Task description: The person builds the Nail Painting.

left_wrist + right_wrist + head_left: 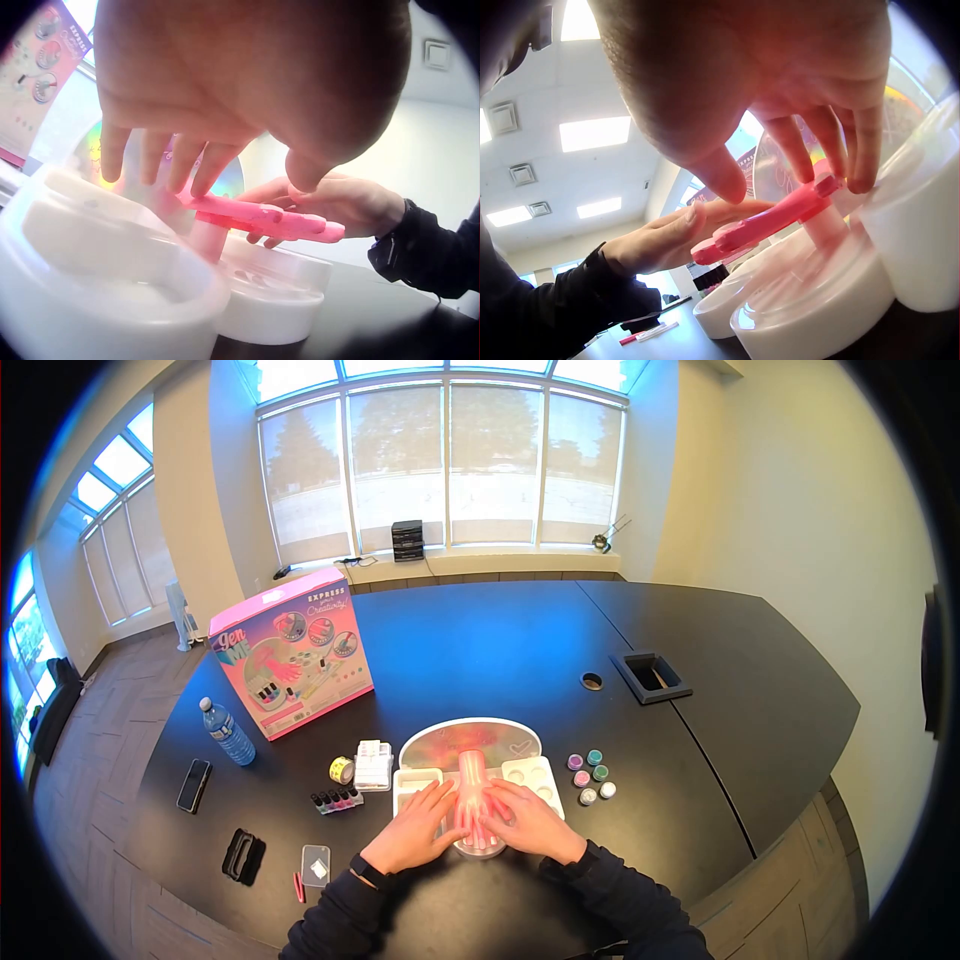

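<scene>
A pink model hand (473, 800) stands on a white base with side trays (545, 780) and a rounded shiny back panel (470, 737). My left hand (420, 826) lies at its left side, fingers extended, the fingertips at its edge in the left wrist view. From the other side my right hand (532, 822) reaches over it, fingers spread and slightly bent, fingertips touching the pink model hand (765, 223) near its wrist end. Neither hand's fingers are curled round anything. The model's fingers point toward me.
Left of the base are small polish bottles (337, 800), a yellow roll (342, 770), a white case (373, 766), a water bottle (228, 732), a phone (194, 786) and a large pink box (292, 652). Small jars (581, 779) stand to the right, a table socket (652, 677) farther back.
</scene>
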Motion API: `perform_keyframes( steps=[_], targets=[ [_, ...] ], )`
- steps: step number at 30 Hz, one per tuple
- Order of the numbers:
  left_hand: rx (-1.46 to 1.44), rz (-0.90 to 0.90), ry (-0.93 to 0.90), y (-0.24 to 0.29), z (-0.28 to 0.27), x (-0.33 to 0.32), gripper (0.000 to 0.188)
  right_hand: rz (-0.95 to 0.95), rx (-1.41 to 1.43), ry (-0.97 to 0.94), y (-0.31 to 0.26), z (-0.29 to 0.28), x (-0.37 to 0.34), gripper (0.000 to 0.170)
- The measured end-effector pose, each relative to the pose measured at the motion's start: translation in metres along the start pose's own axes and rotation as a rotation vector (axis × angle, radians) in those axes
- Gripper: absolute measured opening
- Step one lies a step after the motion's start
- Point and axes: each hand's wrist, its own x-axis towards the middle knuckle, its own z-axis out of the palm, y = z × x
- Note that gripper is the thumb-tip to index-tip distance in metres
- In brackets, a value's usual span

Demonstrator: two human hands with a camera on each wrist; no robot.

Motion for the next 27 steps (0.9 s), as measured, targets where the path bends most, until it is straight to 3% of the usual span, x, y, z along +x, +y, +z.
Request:
perform_keyframes(
  steps=[27],
  targets=[
    [-0.044,0.018,0.005,0.006,-0.002,0.028,0.059,0.05,0.003,-0.023,-0.005,-0.027,-0.008,0.059]
  ],
)
